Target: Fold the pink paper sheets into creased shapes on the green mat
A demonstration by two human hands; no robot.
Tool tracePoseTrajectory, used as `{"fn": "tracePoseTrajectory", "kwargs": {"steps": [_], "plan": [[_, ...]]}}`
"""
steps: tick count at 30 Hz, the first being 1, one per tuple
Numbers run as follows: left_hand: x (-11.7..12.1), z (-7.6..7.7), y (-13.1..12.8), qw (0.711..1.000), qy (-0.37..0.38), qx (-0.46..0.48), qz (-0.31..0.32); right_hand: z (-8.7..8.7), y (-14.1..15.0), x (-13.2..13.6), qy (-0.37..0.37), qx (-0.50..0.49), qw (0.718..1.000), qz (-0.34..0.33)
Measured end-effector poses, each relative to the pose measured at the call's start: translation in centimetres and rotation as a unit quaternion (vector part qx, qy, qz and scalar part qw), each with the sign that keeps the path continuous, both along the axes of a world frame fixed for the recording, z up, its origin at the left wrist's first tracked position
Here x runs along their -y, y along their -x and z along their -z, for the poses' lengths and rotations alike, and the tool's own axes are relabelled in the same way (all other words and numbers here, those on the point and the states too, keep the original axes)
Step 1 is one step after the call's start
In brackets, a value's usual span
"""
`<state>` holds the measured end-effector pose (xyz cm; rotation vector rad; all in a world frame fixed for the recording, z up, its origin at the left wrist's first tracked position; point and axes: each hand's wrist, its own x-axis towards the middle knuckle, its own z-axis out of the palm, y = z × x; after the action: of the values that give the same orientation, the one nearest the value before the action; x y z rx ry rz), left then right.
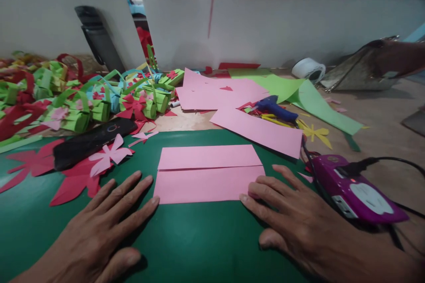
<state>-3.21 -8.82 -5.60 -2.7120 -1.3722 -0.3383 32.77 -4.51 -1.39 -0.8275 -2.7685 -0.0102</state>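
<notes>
A folded pink paper sheet lies flat on the green mat, its two flaps meeting along a horizontal seam. My left hand rests flat on the mat with fingers spread, its fingertips just left of the sheet's lower left corner. My right hand also lies flat and open. Its fingertips touch the sheet's lower right edge. Neither hand holds anything.
Red and pink paper flowers and a black phone lie at left, behind them green paper baskets. More pink sheets, a blue glue gun, green paper, and a purple power strip with cables sit right.
</notes>
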Motion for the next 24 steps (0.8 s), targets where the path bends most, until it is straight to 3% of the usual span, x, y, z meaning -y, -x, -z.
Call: {"fn": "tracePoseTrajectory", "kwargs": {"steps": [5,9,12,15,19,24], "plan": [[0.3,-0.4,1.3,0.999,-0.017,0.032,-0.019,0.2,0.0,-0.1,0.005,0.008,1.0,-0.004],[-0.9,-2.2,-1.8,0.996,-0.053,0.058,0.033,0.8,-0.1,-0.5,-0.002,0.009,0.999,-0.03],[-2.8,-3.6,-6.1,0.987,0.045,0.012,0.151,0.7,-0.1,-0.9,0.008,0.033,0.998,-0.049],[-4.8,-4.3,-9.0,0.971,0.135,-0.038,0.191,0.1,0.1,-1.2,0.036,0.061,0.996,-0.051],[-6.4,-4.0,-9.7,0.956,0.183,-0.028,0.227,-0.7,0.7,-1.5,0.053,0.089,0.993,-0.058],[-6.7,-3.8,-9.2,0.947,0.218,-0.024,0.234,-1.2,0.8,-1.9,0.076,0.121,0.987,-0.073]]}}
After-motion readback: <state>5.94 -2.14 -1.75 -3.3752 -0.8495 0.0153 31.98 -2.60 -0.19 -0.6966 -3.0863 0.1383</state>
